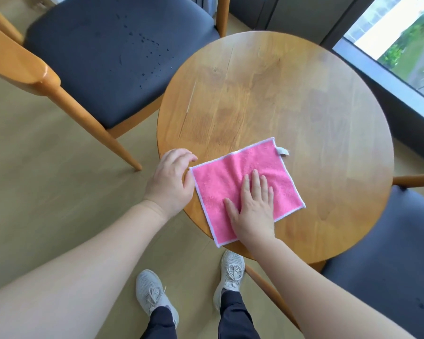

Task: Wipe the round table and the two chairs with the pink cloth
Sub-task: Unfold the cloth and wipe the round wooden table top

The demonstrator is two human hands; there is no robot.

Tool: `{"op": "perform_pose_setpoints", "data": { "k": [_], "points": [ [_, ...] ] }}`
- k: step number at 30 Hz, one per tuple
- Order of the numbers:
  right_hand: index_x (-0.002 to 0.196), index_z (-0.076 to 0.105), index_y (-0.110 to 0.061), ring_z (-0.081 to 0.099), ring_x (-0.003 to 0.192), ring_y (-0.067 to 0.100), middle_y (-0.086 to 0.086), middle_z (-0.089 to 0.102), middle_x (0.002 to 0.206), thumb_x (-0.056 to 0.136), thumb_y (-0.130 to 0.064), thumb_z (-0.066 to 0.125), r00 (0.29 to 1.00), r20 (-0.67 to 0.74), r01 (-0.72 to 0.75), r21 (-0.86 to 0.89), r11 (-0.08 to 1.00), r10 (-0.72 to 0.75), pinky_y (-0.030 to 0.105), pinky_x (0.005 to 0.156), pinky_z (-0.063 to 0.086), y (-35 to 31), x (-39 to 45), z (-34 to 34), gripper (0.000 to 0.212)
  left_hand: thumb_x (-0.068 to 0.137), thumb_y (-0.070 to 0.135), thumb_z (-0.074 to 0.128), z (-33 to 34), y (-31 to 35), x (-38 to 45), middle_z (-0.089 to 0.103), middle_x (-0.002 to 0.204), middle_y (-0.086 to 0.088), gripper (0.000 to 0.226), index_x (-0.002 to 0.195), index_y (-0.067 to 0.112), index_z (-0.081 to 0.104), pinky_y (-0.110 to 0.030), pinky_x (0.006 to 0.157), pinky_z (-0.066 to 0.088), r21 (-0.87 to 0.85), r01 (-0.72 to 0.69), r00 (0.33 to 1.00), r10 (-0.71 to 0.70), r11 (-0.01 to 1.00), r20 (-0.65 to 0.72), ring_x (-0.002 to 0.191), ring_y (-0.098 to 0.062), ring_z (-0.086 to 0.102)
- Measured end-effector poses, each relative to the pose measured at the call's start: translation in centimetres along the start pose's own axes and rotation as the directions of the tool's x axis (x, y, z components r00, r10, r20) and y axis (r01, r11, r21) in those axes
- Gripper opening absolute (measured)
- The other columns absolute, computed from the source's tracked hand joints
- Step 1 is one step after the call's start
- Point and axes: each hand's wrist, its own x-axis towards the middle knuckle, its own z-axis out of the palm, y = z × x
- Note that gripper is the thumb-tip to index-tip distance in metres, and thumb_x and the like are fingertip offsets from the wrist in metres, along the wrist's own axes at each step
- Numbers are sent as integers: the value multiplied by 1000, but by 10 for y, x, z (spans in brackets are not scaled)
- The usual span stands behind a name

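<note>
A pink cloth [233,177] with a white hem lies spread flat on the near left part of the round wooden table [304,113]. My right hand [252,204] presses flat on the cloth with straight fingers. My left hand [169,182] sits at the table's left edge, fingers curled, its fingertips at the cloth's left corner; whether it pinches the corner is unclear. One wooden chair with a dark seat [103,52] stands at the upper left, water drops on its cushion. A second dark seat [387,265] shows at the lower right.
A window wall with a dark frame [387,79] runs along the right side. The floor [47,192] is pale wood. My two feet in light sneakers [154,294] stand just below the table's near edge.
</note>
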Motion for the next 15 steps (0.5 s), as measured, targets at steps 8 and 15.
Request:
{"op": "perform_pose_setpoints", "data": {
  "k": [8, 15],
  "points": [
    [126, 60, -5, 51, 119, 38, 19, 54, 131, 81, -36, 74, 965, -169, 210, 28, 977, -203, 50, 98, 44, -2, 5, -27, 56, 79, 5, 66, -8, -4, 6, 63, 113, -11, 30, 109, 6, 68, -47, 98, 44, 153, -286, 946, 253, 946, 200, 111, -32, 55],
    [82, 72, -6, 64, 86, 35, 11, 67, 97, 75, -8, 79, 921, -257, 293, -33, 955, -292, 42, 72, 49, 0, -3, -24, 10, 88, 30, 59, 8, 3, 14, 53, 115, 3, 23, 108, 20, 65, -28, 110, 15, 215, -395, 847, 264, 893, 460, 118, -20, 42]
  ]
}}
